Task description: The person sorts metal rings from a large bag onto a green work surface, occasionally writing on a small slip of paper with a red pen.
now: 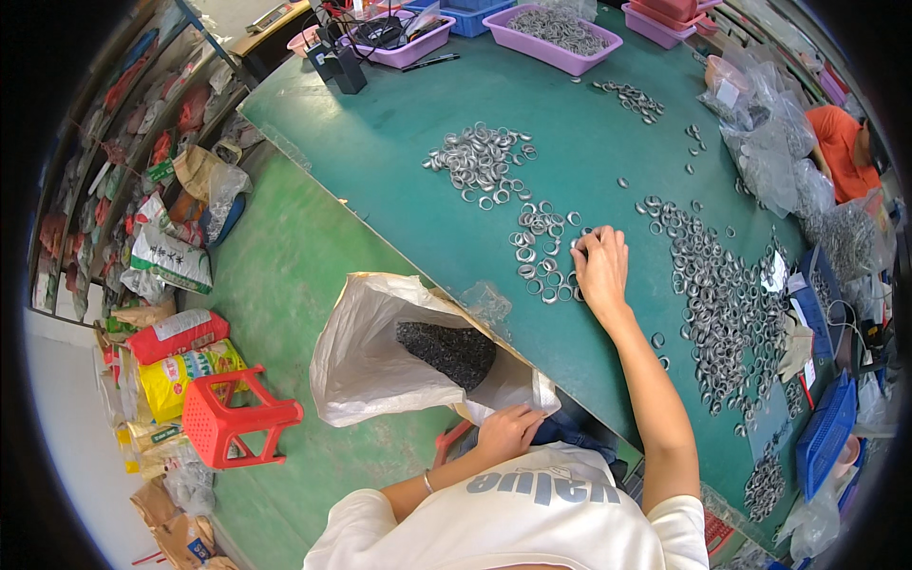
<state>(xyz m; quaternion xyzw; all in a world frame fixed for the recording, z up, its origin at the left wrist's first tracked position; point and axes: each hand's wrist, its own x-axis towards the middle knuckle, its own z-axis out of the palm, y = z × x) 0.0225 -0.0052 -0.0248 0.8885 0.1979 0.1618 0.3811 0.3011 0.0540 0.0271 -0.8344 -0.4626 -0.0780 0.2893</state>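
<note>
right hand (pixel 600 266) pinching metal rings (pixel 541 256) | left hand (pixel 508 430) clenched by white sack (pixel 380 351)

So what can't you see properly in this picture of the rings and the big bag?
- Right hand: its fingertips curl onto the metal rings, hiding whether one is pinched.
- Left hand: fist at the white bag edge; its grip is hidden.
- White bag: how deep its dark contents go is hidden by the bag wall.
- Person in orange: cut off by the fisheye rim.
</note>
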